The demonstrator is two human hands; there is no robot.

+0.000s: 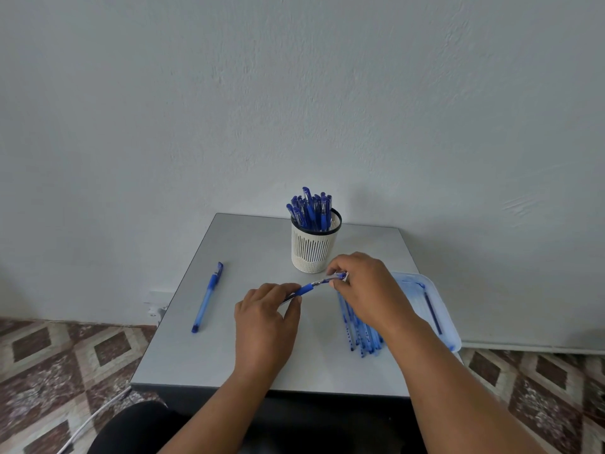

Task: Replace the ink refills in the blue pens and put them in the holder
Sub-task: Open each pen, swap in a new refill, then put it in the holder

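Above the middle of the small grey table (229,355), both hands hold one blue pen (309,287). My left hand (266,322) pinches its barrel end. My right hand (366,290) pinches the cap end near the holder. The white slotted holder (311,249) stands at the back, full of several blue pens. A pile of ink refills (361,337) lies under my right wrist, partly hidden by it. Another capped blue pen (208,298) lies alone on the left of the table.
A clear plastic tray (440,309) sits at the table's right edge with a single dark refill (432,314) in it. A plain wall stands right behind the table. Patterned floor tiles surround it, and a white cable runs at the lower left.
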